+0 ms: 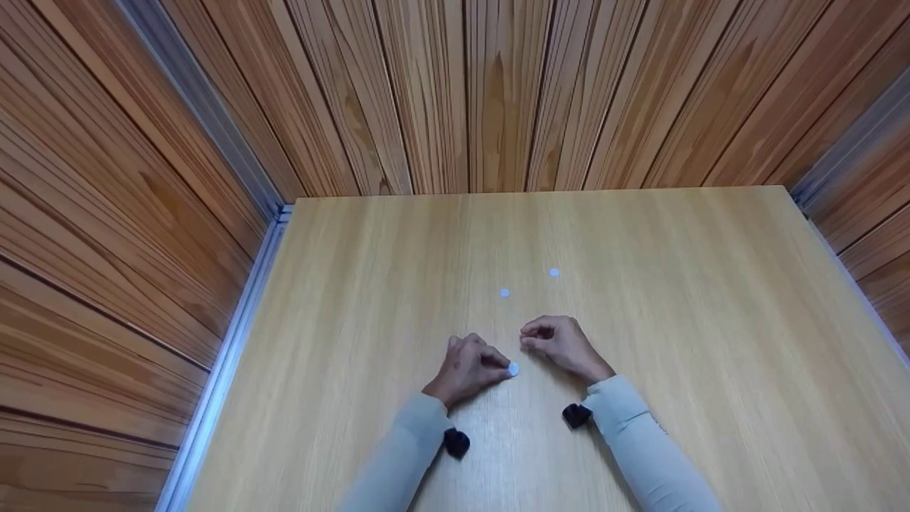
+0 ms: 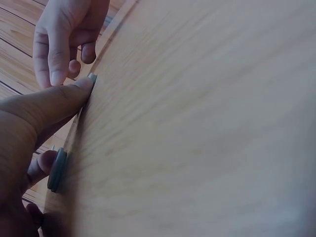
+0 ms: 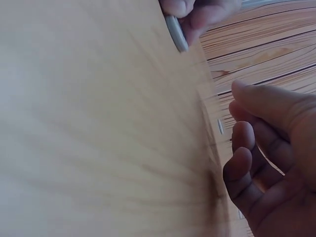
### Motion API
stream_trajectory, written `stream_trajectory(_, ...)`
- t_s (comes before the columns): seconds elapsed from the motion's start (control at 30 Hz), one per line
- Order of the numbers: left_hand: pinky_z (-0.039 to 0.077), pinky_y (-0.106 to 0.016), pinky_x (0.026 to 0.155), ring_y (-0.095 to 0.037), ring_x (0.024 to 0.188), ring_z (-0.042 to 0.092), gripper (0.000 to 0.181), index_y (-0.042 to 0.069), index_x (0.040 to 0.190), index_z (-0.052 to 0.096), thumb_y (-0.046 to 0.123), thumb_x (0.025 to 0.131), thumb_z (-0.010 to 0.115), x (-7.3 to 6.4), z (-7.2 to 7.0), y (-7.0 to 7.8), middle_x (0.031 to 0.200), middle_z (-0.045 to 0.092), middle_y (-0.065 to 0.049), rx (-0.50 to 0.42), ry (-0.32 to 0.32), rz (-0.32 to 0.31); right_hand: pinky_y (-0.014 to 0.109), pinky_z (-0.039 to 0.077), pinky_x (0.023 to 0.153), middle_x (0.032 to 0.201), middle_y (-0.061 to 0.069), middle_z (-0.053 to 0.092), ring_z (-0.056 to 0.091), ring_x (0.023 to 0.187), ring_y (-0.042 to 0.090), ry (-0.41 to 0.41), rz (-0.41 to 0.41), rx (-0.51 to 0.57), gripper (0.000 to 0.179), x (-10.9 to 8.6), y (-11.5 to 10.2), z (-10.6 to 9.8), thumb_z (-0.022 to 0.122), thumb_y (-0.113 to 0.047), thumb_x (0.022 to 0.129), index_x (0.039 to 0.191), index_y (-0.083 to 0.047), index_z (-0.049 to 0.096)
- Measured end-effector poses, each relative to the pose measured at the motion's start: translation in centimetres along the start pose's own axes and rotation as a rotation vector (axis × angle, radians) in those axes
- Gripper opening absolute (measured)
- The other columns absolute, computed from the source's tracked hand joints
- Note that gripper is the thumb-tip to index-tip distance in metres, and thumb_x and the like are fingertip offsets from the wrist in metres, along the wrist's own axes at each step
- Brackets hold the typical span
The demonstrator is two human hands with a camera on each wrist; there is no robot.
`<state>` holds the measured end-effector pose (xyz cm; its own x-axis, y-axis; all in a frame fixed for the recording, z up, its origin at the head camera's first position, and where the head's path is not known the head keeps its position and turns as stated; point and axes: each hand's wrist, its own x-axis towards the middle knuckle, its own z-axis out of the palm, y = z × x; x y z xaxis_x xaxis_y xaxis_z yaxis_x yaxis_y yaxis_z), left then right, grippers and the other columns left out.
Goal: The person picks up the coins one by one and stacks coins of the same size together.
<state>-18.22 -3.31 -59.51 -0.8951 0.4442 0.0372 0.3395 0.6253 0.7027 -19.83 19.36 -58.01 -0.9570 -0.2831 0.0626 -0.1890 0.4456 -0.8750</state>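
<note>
Your left hand [image 1: 469,366] pinches a disc [image 1: 514,369] between thumb and fingers; your right hand [image 1: 565,345], loosely curled, is empty nearby. Two other discs [image 1: 505,293] [image 1: 554,272] lie farther out on the table [image 1: 711,320].

The tabletop [image 1: 711,306] spreads over the middle and bottom of the head view, the back wall [image 1: 490,99] behind it across the top, the left wall [image 1: 99,213] at frame left, the right wall [image 1: 878,192] at right. At lower centre, the left hand [image 1: 467,366] has the held disc [image 1: 514,370] at its fingertips; the right hand [image 1: 561,345] is just right and higher. Above them, the nearer disc [image 1: 505,293] lies left of the farther disc [image 1: 554,272].
</note>
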Motion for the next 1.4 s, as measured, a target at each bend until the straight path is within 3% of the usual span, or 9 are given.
stream_trajectory(0.37, 0.026, -0.034, 0.078, -0.002, 0.080, 0.047, 0.015, 0.028, 0.093, 0.081, 0.036, 0.080, 0.084, 0.0, 0.1, 0.0, 0.082, 0.061, 0.023, -0.007, -0.002, 0.002, 0.023, 0.047, 0.071, 0.096, 0.005, 0.073, 0.062, 0.082, 0.016, 0.055, 0.046, -0.008, 0.010, 1.7, 0.0, 0.0, 0.075, -0.006, 0.089, 0.098, -0.003, 0.077)
stream_trajectory(0.6, 0.026, -0.032, 0.078, -0.001, 0.078, 0.047, 0.013, 0.026, 0.090, 0.082, 0.034, 0.080, 0.085, -0.2, 0.1, 0.0, 0.080, 0.066, 0.022, -0.001, 0.022, 0.057, 0.021, 0.047, 0.068, 0.096, 0.009, 0.073, 0.062, 0.080, 0.017, 0.070, 0.010, 0.013, 0.011, 2.7, 0.2, 0.1, 0.075, -0.005, 0.089, 0.098, 0.001, 0.076)
stream_trajectory(0.8, 0.026, -0.033, 0.078, -0.002, 0.078, 0.046, 0.013, 0.027, 0.090, 0.082, 0.035, 0.081, 0.084, -0.1, 0.1, 0.0, 0.080, 0.064, 0.022, 0.010, 0.010, 0.042, 0.020, 0.045, 0.058, 0.090, 0.009, 0.072, 0.058, 0.071, 0.014, 0.089, 0.032, 0.052, 0.011, 3.6, 0.2, 0.1, 0.075, -0.005, 0.089, 0.098, 0.002, 0.075)
stream_trajectory(1.1, 0.026, -0.033, 0.078, -0.002, 0.079, 0.046, 0.013, 0.028, 0.092, 0.081, 0.036, 0.082, 0.083, 0.0, -0.1, -0.1, 0.082, 0.062, 0.023, 0.002, 0.000, 0.029, 0.020, 0.046, 0.070, 0.094, 0.009, 0.073, 0.062, 0.082, 0.014, 0.109, 0.040, 0.023, 0.013, 5.1, 0.7, 0.4, 0.075, -0.003, 0.088, 0.100, 0.002, 0.075)
stream_trajectory(1.4, 0.026, -0.034, 0.080, -0.002, 0.081, 0.046, 0.014, 0.027, 0.093, 0.081, 0.035, 0.082, 0.083, 0.0, -0.1, 0.0, 0.084, 0.062, 0.022, -0.009, -0.013, 0.015, 0.026, 0.049, 0.079, 0.102, 0.010, 0.074, 0.066, 0.093, 0.023, 0.089, 0.062, 0.013, 0.019, 6.2, 0.8, 0.4, 0.075, -0.004, 0.089, 0.107, -0.001, 0.074)
